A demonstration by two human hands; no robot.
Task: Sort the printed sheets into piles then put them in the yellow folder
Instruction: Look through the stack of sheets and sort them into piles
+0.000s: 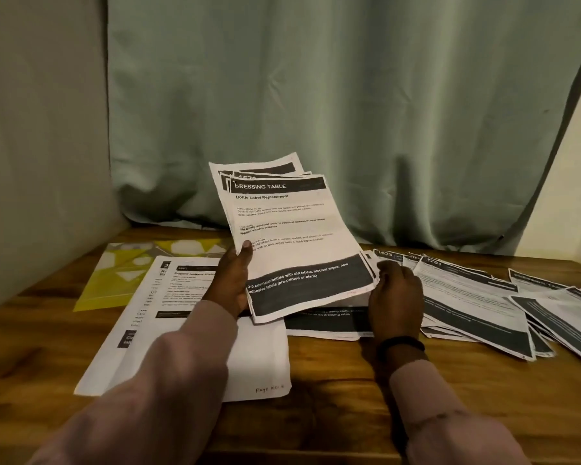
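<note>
Folder (121,273), yellow, lies flat at far left of the table (332,414), its right part under a pile (188,330) of printed sheets. Left hand (233,283) grasps a raised, tilted stack (292,243) at its left edge, thumb on the top sheet headed "DRESSING TABLE"; right hand (394,297) is at the stack's lower right corner, fingers curled on the paper edges, exact grip cannot be told. Loose sheets (483,297) lie fanned and overlapping at right, a curtain (316,95) hanging behind.
</note>
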